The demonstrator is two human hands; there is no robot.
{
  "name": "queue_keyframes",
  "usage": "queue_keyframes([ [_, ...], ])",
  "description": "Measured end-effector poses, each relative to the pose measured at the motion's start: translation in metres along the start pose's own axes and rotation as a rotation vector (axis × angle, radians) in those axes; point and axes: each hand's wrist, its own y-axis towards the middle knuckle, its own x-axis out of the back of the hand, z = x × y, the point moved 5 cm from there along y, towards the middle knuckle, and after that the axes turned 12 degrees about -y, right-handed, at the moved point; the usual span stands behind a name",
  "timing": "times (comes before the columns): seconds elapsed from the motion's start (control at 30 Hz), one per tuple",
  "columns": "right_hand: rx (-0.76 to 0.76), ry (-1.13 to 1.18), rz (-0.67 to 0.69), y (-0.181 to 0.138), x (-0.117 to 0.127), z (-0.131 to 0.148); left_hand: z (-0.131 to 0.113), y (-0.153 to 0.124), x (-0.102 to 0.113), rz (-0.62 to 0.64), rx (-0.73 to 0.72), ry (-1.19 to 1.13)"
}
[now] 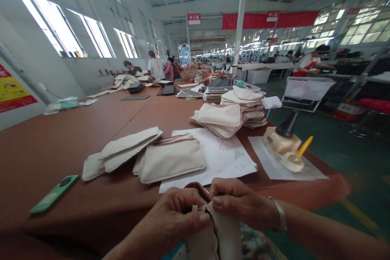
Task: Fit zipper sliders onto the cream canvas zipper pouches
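Head view — left hand and right hand, each grip closed, pinch one cream piece — the worktop beyond carries stacked cream panels.

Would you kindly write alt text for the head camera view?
A person's left hand and right hand grip a pale piece in front of a brown table. It holds stacked pale panels and a green phone, with other people farther back.

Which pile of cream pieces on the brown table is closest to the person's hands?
The pile just beyond the left hand, partly on the left side of the large white sheet. The fanned pieces lie farther left; other cream piles sit farther back.
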Motion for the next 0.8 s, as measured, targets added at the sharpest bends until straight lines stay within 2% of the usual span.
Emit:
queue_keyframes([
  [0.07,-0.004,-0.003,0.008,0.001,-0.001,0.002,-0.001,0.002,0.001,-0.013,-0.019,0.058],
  [0.23,-0.011,-0.185,-0.057,0.003,-0.003,0.020,-0.011,0.002,-0.001,-0.157,-0.094,0.370],
  [0.4,-0.065,-0.307,-0.128,0.001,-0.005,0.021,-0.010,0.003,0.001,-0.266,-0.071,0.572],
  [0.63,-0.115,-0.365,-0.158,-0.001,-0.003,0.010,-0.006,0.001,0.004,-0.360,-0.066,0.598],
  [0.8,-0.077,-0.269,-0.196,-0.002,-0.009,0.002,-0.008,0.003,-0.004,-0.301,-0.110,0.466],
])
